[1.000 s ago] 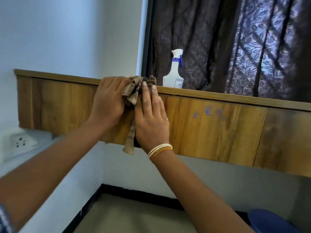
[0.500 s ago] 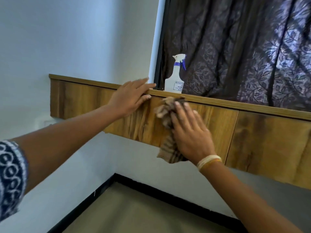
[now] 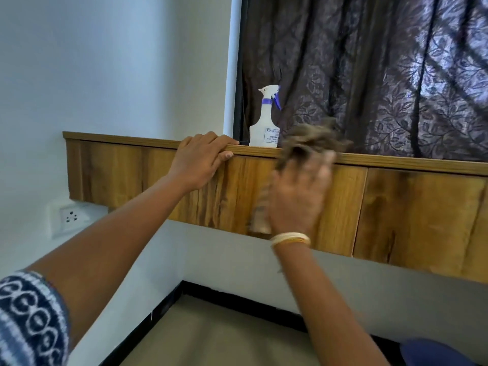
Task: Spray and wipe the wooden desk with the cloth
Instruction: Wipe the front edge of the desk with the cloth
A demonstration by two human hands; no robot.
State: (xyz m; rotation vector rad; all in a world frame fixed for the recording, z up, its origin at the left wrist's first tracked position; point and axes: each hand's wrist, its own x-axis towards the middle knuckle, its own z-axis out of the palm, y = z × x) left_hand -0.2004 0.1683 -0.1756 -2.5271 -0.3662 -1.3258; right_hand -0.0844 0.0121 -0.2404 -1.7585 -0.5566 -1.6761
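Note:
The wooden desk's front panel (image 3: 412,207) runs across the view, seen from below. My right hand (image 3: 298,196) presses a brown checked cloth (image 3: 311,140) flat against the panel near its top edge; both are blurred by motion. The cloth bunches above my fingers and a strip hangs below my palm. My left hand (image 3: 202,161) rests on the desk's top edge to the left, fingers curled over it, holding nothing loose. A white spray bottle (image 3: 265,125) with a purple trigger stands upright on the desk top between my hands, untouched.
A dark patterned curtain (image 3: 383,75) hangs behind the desk. The white wall (image 3: 105,62) meets the desk on the left, with a wall socket (image 3: 70,217) below it. Under the desk lie a tan floor (image 3: 211,336) and a blue object (image 3: 438,352) at bottom right.
My right hand has swept the cloth rightward and up along the panel. My left hand let go of the cloth and settled on the desk's top edge. The view shifted left.

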